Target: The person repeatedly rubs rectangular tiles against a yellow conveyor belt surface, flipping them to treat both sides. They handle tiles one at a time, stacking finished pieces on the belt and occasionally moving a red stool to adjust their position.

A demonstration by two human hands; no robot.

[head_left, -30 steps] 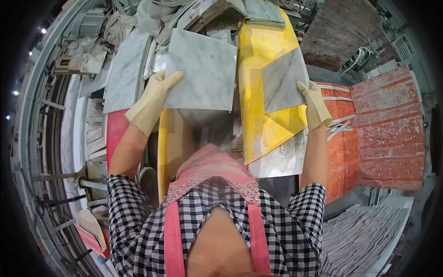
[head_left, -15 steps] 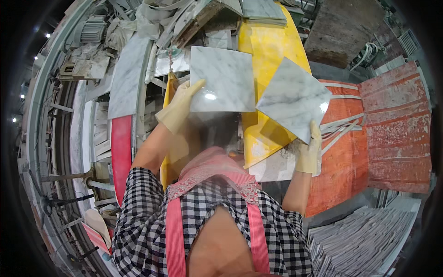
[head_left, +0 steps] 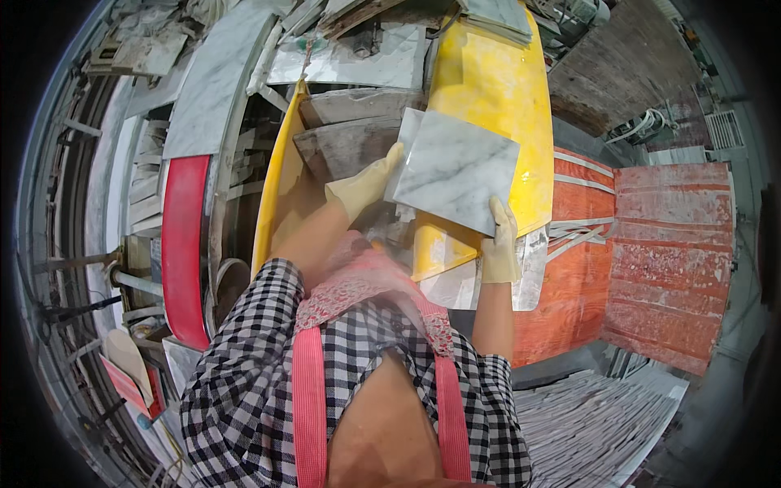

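Note:
Both my hands wear pale yellow rubber gloves. My right hand [head_left: 502, 244] grips a square grey-veined marble tile [head_left: 460, 175] by its lower right corner. Behind this tile, mostly covered, is a second marble tile [head_left: 409, 134], whose left edge my left hand [head_left: 368, 180] holds. The two tiles overlap, one in front of the other, above the near end of a yellow board [head_left: 488, 106]. Whether their faces touch fully I cannot tell.
More marble tiles [head_left: 500, 18] lie stacked on the board's far end. Left stand a marble slab [head_left: 218, 81] and a red panel [head_left: 185, 244]. Right are an orange surface [head_left: 561, 317] with pale straps and a reddish board [head_left: 671, 260]. Stacked thin slabs [head_left: 594, 423] lie at lower right.
The two tiles, held apart before, have come together, the right one now in front of the left. My left hand has moved right, my right hand left. The view has shifted somewhat.

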